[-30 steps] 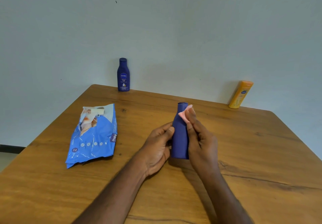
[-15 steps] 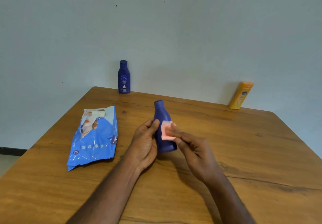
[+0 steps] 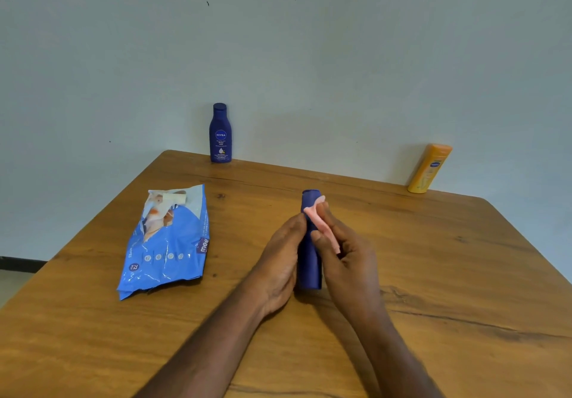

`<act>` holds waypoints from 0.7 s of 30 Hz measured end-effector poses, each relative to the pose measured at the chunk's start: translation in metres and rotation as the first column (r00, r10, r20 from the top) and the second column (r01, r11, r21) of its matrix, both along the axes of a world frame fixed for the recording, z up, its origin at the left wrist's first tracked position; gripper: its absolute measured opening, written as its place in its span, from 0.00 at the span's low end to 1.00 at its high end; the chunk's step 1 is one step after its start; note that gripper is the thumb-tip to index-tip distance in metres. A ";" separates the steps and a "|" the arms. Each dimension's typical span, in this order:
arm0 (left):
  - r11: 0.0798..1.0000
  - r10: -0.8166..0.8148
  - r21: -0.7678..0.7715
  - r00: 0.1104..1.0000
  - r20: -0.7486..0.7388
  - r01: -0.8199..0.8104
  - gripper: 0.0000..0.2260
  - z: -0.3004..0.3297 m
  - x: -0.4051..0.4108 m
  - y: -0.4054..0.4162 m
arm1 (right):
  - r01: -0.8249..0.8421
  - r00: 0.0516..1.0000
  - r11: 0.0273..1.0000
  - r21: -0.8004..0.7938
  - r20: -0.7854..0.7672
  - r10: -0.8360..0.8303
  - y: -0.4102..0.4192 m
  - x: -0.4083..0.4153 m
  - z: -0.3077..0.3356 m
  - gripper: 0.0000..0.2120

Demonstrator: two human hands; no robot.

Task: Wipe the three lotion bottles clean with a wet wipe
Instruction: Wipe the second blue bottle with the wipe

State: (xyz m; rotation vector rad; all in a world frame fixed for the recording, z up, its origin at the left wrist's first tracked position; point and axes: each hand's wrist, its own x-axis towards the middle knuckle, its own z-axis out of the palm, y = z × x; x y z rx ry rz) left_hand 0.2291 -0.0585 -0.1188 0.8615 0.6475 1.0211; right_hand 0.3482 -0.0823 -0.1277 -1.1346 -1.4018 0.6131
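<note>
The dark blue lotion bottle stands upright near the middle of the wooden surface, its base apparently resting on the wood. The left hand grips its left flank with curled fingers. The right hand pinches a pink wet wipe and presses it against the bottle's neck and upper right side.

Left of this bottle lies a blue wipes pack, flat, its flap torn open. Beyond the bottle and to the left, at the far edge by the wall, a second blue bottle stands upright. Beyond it and well to the right, a yellow bottle leans against the wall.

My judgement: one bottle is being wiped and the other two wait. The wipe is bunched small, so it may skip the back of the bottle unless the left hand turns it. A wet, smooth bottle could slip from a loose grip and topple. Reaching later for the leaning yellow bottle could knock it over.
</note>
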 end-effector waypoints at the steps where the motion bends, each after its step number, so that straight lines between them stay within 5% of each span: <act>1: 1.000 -0.018 0.004 1.000 -0.015 0.019 0.15 0.000 0.000 0.000 | 0.001 0.999 1.000 -0.009 -0.042 -0.001 -0.001 -0.002 0.001 0.19; 6: 0.984 -0.179 -0.001 0.983 -0.051 0.179 0.16 -0.003 0.001 -0.002 | 0.016 0.919 0.990 -0.138 -0.389 -0.069 0.000 0.001 0.009 0.15; 8: 0.979 -0.203 -0.020 0.978 -0.040 0.202 0.15 -0.005 0.001 -0.003 | 0.036 0.910 0.986 -0.160 -0.402 -0.098 0.000 0.004 0.010 0.16; 14: 0.996 -0.062 -0.055 0.989 0.136 0.070 0.15 -0.003 -0.004 0.005 | 0.017 0.995 1.000 -0.017 0.101 -0.015 -0.008 -0.005 0.006 0.21; 17: 0.998 -0.049 -0.043 0.997 0.065 0.052 0.15 -0.008 -0.011 0.009 | -0.065 0.956 0.998 0.026 0.288 0.055 -0.006 0.003 0.005 0.24; 21: 0.992 -0.122 0.025 0.991 -0.061 0.123 0.13 -0.007 -0.003 0.002 | 0.073 0.938 0.996 0.056 0.337 -0.088 -0.002 0.017 0.008 0.23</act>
